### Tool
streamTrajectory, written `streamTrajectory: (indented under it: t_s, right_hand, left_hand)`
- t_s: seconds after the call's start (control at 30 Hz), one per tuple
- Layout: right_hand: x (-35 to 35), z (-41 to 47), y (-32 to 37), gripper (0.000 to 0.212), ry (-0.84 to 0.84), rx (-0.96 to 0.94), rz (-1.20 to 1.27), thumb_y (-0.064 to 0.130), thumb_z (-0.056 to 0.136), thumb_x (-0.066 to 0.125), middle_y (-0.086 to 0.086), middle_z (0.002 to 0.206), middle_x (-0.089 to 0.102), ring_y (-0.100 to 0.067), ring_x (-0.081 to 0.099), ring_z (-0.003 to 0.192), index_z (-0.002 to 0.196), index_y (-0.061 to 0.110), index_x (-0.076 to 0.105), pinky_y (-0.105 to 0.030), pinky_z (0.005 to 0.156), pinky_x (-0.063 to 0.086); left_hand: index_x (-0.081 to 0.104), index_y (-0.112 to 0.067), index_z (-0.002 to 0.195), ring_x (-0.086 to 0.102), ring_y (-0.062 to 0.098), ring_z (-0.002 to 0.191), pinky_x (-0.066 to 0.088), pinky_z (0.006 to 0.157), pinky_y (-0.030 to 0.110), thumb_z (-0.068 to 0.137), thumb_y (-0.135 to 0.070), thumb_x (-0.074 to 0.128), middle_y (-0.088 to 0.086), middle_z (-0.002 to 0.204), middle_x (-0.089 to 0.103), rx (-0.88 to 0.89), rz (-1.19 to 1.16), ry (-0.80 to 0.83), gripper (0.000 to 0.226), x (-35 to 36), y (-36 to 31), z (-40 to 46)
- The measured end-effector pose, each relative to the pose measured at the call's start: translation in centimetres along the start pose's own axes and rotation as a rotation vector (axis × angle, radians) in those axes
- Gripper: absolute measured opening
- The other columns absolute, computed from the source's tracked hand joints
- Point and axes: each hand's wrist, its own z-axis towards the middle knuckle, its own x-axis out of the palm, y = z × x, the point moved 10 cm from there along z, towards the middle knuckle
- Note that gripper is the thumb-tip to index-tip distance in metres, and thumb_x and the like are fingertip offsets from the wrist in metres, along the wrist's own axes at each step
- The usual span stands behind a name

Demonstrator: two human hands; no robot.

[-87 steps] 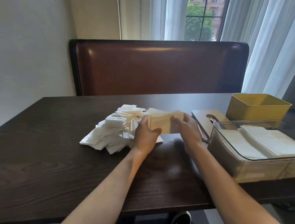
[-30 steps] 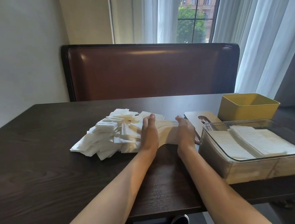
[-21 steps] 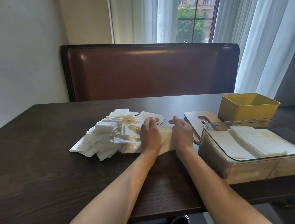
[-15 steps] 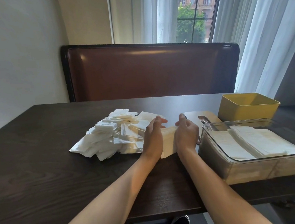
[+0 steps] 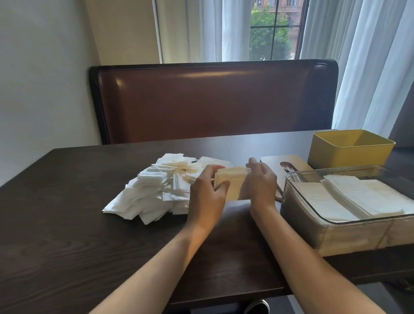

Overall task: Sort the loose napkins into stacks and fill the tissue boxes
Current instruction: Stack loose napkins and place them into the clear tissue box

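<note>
You sit at a dark wooden table (image 5: 57, 232). The clear plastic tissue box (image 5: 306, 213), part-filled, lies just to the right of your grip, nearer your right hand (image 5: 262, 185). The loose heap of white napkins (image 5: 154, 194) lies to the left. Your left hand (image 5: 208, 198) and right hand squeeze the small cream napkin stack (image 5: 232, 182) between them, upright on its edge on the table.
</note>
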Motion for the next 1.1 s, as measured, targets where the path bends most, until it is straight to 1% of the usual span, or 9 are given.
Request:
streamTrajectory:
  t_s: [0.17,0.33,0.4,0.53,0.63,0.73,0.83,0.97,1.1]
  right_hand:
    - [0.7,-0.3,-1.6,0.017,0.06,0.151,0.099,0.023,0.095,0.057,-0.002,0.079,0.063,-0.019,0.058,0.074,0.082,0.013,0.063,-0.032,0.07,0.046]
    - [1.5,0.0,-1.9,0.022,0.12,0.1,-0.034,0.033,0.094,0.052,0.001,0.081,0.065,-0.02,0.06,0.08,0.083,0.019,0.064,-0.038,0.078,0.047]
    - [1.5,0.1,-1.7,0.025,0.126,0.066,-0.113,0.033,0.098,0.048,0.002,0.085,0.063,-0.019,0.06,0.085,0.09,0.016,0.065,-0.039,0.082,0.048]
    - [2.3,-0.3,-0.6,0.037,0.191,-0.021,-0.151,0.032,0.105,0.039,0.006,0.087,0.059,-0.003,0.053,0.079,0.099,0.008,0.067,-0.02,0.068,0.041]
    - [3.2,-0.9,-0.3,0.047,0.256,-0.032,-0.12,0.05,0.101,0.036,-0.001,0.097,0.064,-0.013,0.06,0.088,0.091,0.017,0.068,-0.033,0.079,0.047]
    - [3.9,-1.2,-0.2,0.044,0.314,-0.012,-0.034,0.06,0.09,0.042,-0.007,0.092,0.068,-0.02,0.065,0.08,0.087,0.025,0.068,-0.034,0.07,0.05]
    - [5.3,-2.1,0.3,0.023,0.474,-0.029,0.033,0.04,0.089,0.065,0.003,0.08,0.07,-0.008,0.065,0.071,0.092,0.018,0.07,-0.022,0.06,0.05]
    - [5.8,-2.5,0.4,0.039,0.537,-0.066,0.056,0.039,0.078,0.069,-0.004,0.086,0.07,-0.014,0.067,0.075,0.102,0.008,0.07,-0.025,0.058,0.052]
    - [5.1,-1.7,0.5,0.015,0.457,-0.111,0.001,0.027,0.089,0.072,-0.005,0.084,0.067,-0.017,0.065,0.075,0.093,0.013,0.068,-0.022,0.049,0.047]
  left_hand:
    - [0.055,-0.016,0.122,0.051,-0.002,0.097,0.035,0.07,0.0,0.097,-0.006,0.049,-0.01,0.11,0.058,-0.253,-0.186,-0.073,0.028,1.4,1.6,-0.3]
    - [0.056,-0.011,0.125,0.051,0.014,0.113,0.036,0.085,0.019,0.105,-0.018,0.043,0.0,0.122,0.059,-0.314,-0.247,-0.165,0.025,2.2,2.2,0.3]
    - [0.059,-0.008,0.12,0.056,0.018,0.108,0.036,0.083,0.021,0.106,-0.018,0.041,0.002,0.115,0.063,-0.265,-0.156,-0.21,0.025,1.9,2.2,0.6]
    - [0.065,-0.008,0.103,0.061,0.017,0.083,0.037,0.069,0.023,0.106,-0.017,0.041,0.001,0.09,0.068,-0.099,0.024,-0.321,0.026,0.7,1.0,0.8]
    - [0.064,-0.013,0.095,0.052,0.008,0.064,0.036,0.063,0.028,0.106,-0.018,0.041,-0.009,0.071,0.058,-0.071,0.019,-0.388,0.026,-0.4,0.5,0.9]
    - [0.063,-0.016,0.09,0.055,0.003,0.07,0.037,0.068,0.026,0.106,-0.017,0.041,-0.015,0.074,0.058,-0.134,-0.089,-0.452,0.026,-2.1,0.9,1.3]
    - [0.065,-0.014,0.09,0.059,0.016,0.081,0.042,0.075,0.03,0.106,-0.018,0.041,-0.01,0.079,0.062,-0.195,-0.157,-0.498,0.029,-3.9,1.2,2.0]
    - [0.066,-0.012,0.088,0.059,0.017,0.079,0.045,0.074,0.032,0.108,-0.029,0.038,-0.004,0.08,0.063,-0.234,-0.17,-0.406,0.039,-4.7,2.0,3.2]
    - [0.066,-0.009,0.098,0.056,-0.005,0.06,0.039,0.054,0.011,0.106,-0.039,0.046,-0.005,0.074,0.06,-0.168,-0.168,-0.157,0.037,-3.6,1.9,3.3]
